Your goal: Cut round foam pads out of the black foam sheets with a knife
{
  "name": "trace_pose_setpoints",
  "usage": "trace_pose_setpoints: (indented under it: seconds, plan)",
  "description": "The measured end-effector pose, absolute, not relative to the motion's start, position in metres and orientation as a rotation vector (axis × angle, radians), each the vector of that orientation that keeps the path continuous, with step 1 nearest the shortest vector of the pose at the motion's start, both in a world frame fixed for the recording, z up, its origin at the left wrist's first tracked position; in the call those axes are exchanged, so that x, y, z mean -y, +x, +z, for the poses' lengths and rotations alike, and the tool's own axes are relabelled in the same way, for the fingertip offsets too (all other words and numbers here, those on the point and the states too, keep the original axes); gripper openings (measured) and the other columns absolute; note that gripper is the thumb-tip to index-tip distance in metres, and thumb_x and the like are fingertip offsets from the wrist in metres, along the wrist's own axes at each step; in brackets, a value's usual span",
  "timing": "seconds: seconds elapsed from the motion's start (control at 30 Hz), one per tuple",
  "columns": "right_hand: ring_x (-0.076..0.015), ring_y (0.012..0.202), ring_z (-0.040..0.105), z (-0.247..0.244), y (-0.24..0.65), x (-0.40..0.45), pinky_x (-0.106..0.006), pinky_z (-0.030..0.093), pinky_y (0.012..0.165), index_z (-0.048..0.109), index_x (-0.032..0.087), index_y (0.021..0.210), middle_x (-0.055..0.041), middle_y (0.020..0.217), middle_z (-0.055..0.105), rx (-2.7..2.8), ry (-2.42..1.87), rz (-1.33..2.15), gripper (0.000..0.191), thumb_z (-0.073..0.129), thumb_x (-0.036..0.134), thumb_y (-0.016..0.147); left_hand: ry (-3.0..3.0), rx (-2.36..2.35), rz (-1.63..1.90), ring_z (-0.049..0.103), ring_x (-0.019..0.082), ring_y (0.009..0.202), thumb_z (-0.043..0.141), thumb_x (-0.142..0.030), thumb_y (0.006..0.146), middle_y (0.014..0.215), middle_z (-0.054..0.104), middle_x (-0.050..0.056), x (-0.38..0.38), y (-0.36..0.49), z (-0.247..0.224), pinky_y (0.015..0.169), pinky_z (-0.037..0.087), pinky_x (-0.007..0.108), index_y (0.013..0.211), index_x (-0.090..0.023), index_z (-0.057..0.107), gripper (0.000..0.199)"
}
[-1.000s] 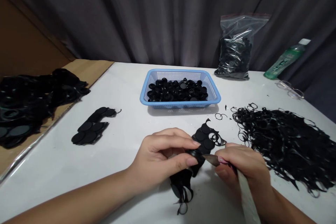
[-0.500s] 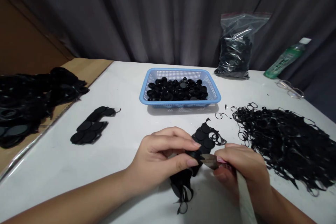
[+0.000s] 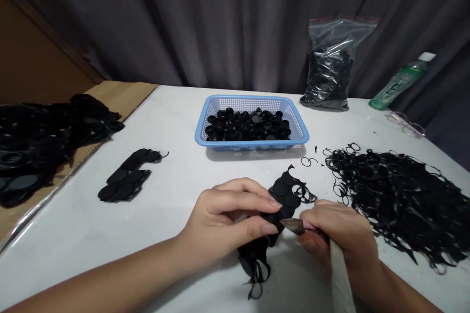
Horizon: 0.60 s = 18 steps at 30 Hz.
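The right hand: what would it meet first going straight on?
Probably the black strip in the left hand, at the tip of the right hand's knife blade; depth is unclear.

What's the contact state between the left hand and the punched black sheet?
Touching. The head view shows the left hand pinching the punched black sheet, with no gap visible at the grip.

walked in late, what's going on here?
One person is working at a white table with bare hands. The left hand pinches a black strip of discs, and the right hand grips a knife, its blade against the strip. A heap of thin black scraps lies to the right. Behind it sit a blue basket of small black pieces and a plastic bag of more black pieces.
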State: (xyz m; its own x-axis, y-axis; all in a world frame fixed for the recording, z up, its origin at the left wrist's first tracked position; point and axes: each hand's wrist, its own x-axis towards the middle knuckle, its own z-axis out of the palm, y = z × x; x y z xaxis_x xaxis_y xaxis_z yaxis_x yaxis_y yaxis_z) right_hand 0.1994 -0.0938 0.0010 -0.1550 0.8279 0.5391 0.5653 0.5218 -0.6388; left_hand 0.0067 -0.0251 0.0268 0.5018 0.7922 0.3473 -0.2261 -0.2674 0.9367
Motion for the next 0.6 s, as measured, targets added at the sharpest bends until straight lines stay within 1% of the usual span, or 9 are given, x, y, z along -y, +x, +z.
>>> trace_pose_setpoints:
  seconds: [0.13,0.23,0.4,0.6]
  plan:
    - [-0.0081,0.046,0.030,0.0000,0.2008,0.0941,-0.024,0.025,0.050,0.047,0.019,0.066,0.0060,0.050,0.034,1.821,-1.147,0.387,0.034,0.047,0.039,0.094,1.539,-0.517,1.062,0.068,0.013,0.066,0.078,0.001,0.062,0.079,0.072,0.006,0.0258,0.0065,0.0279,0.058,0.056,0.018,0.086,-0.026,0.079,0.036]
    - [-0.0079,0.045,0.029,0.0001,0.2007,0.0936,-0.024,0.025,0.049,0.046,0.020,0.067,0.0062,0.050,0.035,1.818,-1.125,0.407,0.034,0.048,0.040,0.094,1.534,-0.516,1.064,0.067,0.013,0.064,0.078,0.001,0.062,0.079,0.072,0.006,0.0260,0.0067,0.0286,0.056,0.055,0.017,0.085,-0.025,0.079,0.035]
    - [-0.0081,0.044,0.034,0.0007,0.2004,0.0932,-0.024,0.027,0.049,0.050,0.020,0.070,0.0061,0.048,0.041,1.835,-1.128,0.406,0.032,0.051,0.042,0.092,1.541,-0.506,1.054,0.067,0.013,0.065,0.077,0.002,0.063,0.079,0.072,0.005,0.0255,0.0070,0.0294,0.057,0.055,0.018,0.087,-0.026,0.079,0.037]
    - [-0.0078,0.044,0.034,0.0000,0.2011,0.0926,-0.023,0.029,0.050,0.050,0.020,0.068,0.0064,0.047,0.042,1.846,-1.116,0.392,0.033,0.050,0.042,0.092,1.547,-0.512,1.037,0.067,0.012,0.067,0.077,0.002,0.064,0.081,0.072,0.005,0.0249,0.0062,0.0283,0.058,0.054,0.016,0.089,-0.027,0.079,0.038]
